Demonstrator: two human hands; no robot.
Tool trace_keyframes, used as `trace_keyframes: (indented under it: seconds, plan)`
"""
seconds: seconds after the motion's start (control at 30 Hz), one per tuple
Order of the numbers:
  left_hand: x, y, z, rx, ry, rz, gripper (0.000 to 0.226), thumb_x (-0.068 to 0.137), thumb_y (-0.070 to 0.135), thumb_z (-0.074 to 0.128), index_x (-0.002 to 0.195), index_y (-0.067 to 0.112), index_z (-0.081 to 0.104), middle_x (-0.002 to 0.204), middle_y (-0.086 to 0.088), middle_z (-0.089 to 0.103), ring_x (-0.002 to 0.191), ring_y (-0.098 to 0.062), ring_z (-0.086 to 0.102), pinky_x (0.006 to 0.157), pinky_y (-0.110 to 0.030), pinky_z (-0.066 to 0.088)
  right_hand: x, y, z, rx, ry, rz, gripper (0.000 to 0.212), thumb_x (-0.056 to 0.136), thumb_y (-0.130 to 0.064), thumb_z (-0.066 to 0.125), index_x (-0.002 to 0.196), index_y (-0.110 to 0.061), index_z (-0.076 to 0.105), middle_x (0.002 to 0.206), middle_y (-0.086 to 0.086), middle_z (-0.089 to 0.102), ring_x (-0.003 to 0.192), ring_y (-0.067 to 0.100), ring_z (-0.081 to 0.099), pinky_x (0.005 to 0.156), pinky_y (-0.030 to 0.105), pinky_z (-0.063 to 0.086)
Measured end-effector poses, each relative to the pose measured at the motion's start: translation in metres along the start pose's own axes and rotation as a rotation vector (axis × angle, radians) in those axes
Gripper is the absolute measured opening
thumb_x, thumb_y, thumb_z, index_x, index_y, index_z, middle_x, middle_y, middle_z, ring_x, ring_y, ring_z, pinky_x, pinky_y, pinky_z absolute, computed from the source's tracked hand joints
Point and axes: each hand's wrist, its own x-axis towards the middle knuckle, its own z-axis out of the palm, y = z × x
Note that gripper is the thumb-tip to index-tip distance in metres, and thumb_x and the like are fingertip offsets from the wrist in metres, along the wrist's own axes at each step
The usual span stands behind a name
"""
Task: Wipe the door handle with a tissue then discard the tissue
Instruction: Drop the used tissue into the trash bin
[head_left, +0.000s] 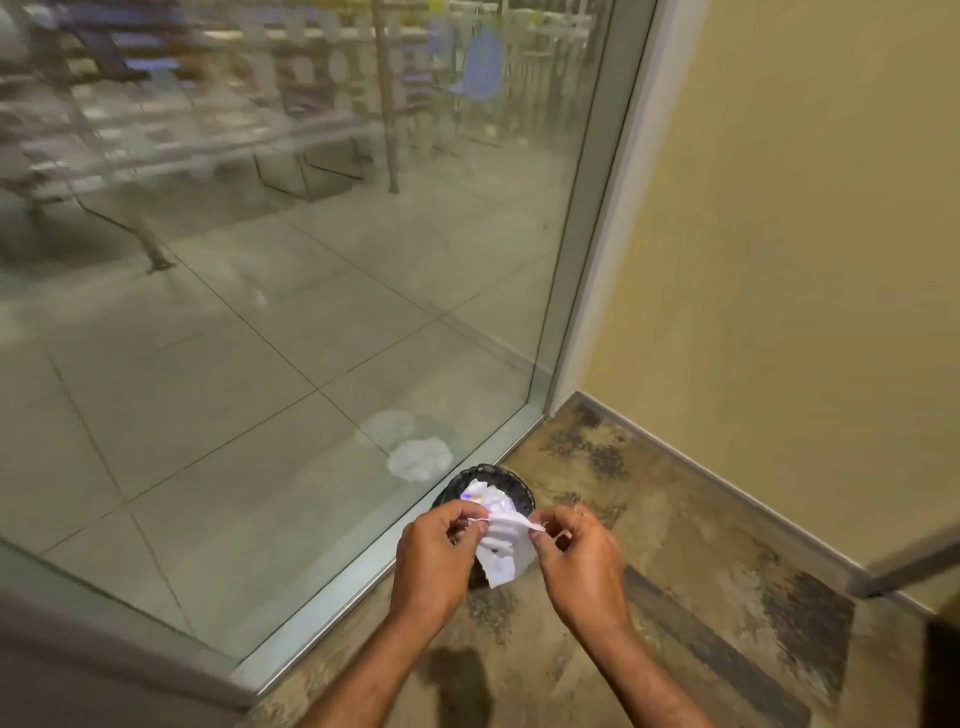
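Note:
A white tissue (503, 551) hangs stretched between my two hands, pinched at its upper corners. My left hand (434, 558) grips the left corner and my right hand (579, 561) grips the right corner. Directly below the tissue stands a small black mesh bin (511, 480) on the floor, with white crumpled paper (488, 496) inside it. The tissue and my hands cover the bin's near side. No door handle is in view.
A tall glass pane (311, 312) in a metal frame (337, 597) runs along the left, with a faint reflection of the bin. A yellow wall (779, 260) closes the right side. Worn brown floor (675, 597) fills the corner. A dark bar (914, 566) juts in at right.

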Motion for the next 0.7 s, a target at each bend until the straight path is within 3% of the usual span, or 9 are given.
trace_keyframes:
  seconds: [0.2, 0.3, 0.4, 0.53, 0.7]
  plan:
    - [0.043, -0.071, 0.039, 0.021, 0.017, -0.027, 0.014, 0.088, 0.016, 0.075, 0.085, 0.030, 0.078, 0.083, 0.017, 0.076, 0.076, -0.006, 0.070, 0.070, -0.029, 0.058, 0.035, 0.061, 0.072, 0.211, 0.005, 0.144, 0.012, 0.084, -0.011, 0.074, 0.084, -0.023, 0.075, 0.082, -0.009, 0.074, 0.078, 0.009, 0.068, 0.071, 0.030, 0.056]
    - [0.056, -0.105, 0.058, -0.048, 0.037, -0.065, 0.016, 0.088, 0.010, 0.073, 0.085, 0.025, 0.078, 0.081, 0.013, 0.076, 0.070, -0.002, 0.070, 0.067, -0.025, 0.058, 0.043, 0.086, 0.103, 0.233, 0.014, 0.159, 0.014, 0.084, -0.007, 0.072, 0.083, -0.021, 0.075, 0.078, -0.008, 0.074, 0.074, 0.010, 0.068, 0.066, 0.026, 0.053]
    - [0.068, -0.135, 0.075, -0.091, 0.062, -0.090, 0.018, 0.088, 0.006, 0.073, 0.085, 0.023, 0.078, 0.080, 0.013, 0.076, 0.071, 0.000, 0.070, 0.067, -0.025, 0.059, 0.050, 0.108, 0.129, 0.263, 0.016, 0.191, 0.018, 0.084, -0.003, 0.070, 0.078, -0.020, 0.073, 0.073, -0.006, 0.073, 0.072, 0.018, 0.069, 0.064, 0.032, 0.054]
    - [0.087, -0.167, 0.094, -0.148, 0.065, -0.112, 0.019, 0.089, 0.005, 0.073, 0.085, 0.023, 0.077, 0.080, 0.006, 0.077, 0.077, -0.014, 0.074, 0.069, -0.028, 0.062, 0.064, 0.131, 0.156, 0.253, 0.035, 0.211, 0.017, 0.086, -0.007, 0.069, 0.080, -0.022, 0.073, 0.071, -0.006, 0.073, 0.064, 0.014, 0.066, 0.055, 0.026, 0.051]
    - [0.113, -0.195, 0.116, -0.135, 0.080, -0.104, 0.016, 0.092, 0.007, 0.071, 0.090, 0.022, 0.077, 0.085, 0.005, 0.077, 0.080, -0.009, 0.072, 0.061, -0.016, 0.056, 0.089, 0.149, 0.184, 0.266, 0.052, 0.199, 0.018, 0.085, -0.005, 0.069, 0.082, -0.022, 0.074, 0.074, -0.009, 0.073, 0.068, 0.010, 0.068, 0.063, 0.032, 0.058]
